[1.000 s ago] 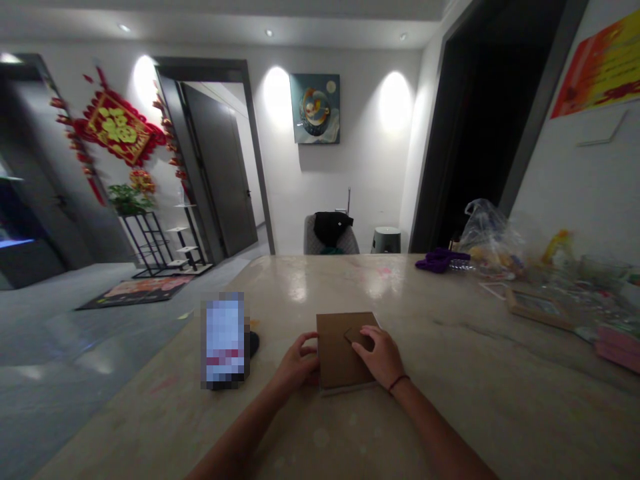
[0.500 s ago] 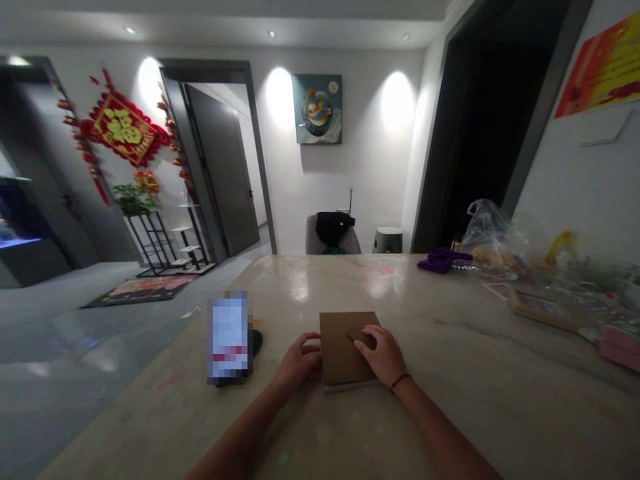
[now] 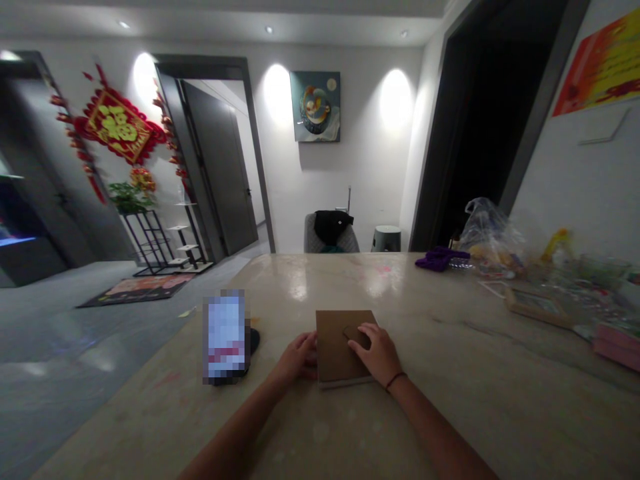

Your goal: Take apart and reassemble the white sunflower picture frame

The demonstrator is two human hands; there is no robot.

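A square of brown kraft cardboard (image 3: 335,347) lies flat on the stone tabletop (image 3: 400,427), with a pale layer showing along its near edge. My left hand (image 3: 299,359) presses against its left edge, fingers together. My right hand (image 3: 375,353) rests on top, its fingers over a small darker brown cardboard piece (image 3: 352,335), which they partly hide. To the left of my left hand stands a pixelated, unreadable upright object (image 3: 226,337), with a dark rounded item (image 3: 255,341) behind it.
At the table's far right lie a purple cloth (image 3: 440,259), a clear plastic bag (image 3: 493,237), a wood-framed picture (image 3: 537,308) and a pink packet (image 3: 617,347), among several small items. Past the table's left edge, a grey floor (image 3: 75,327) shows.
Both hands stay at the cardboard square with only small shifts. The view sways slightly.
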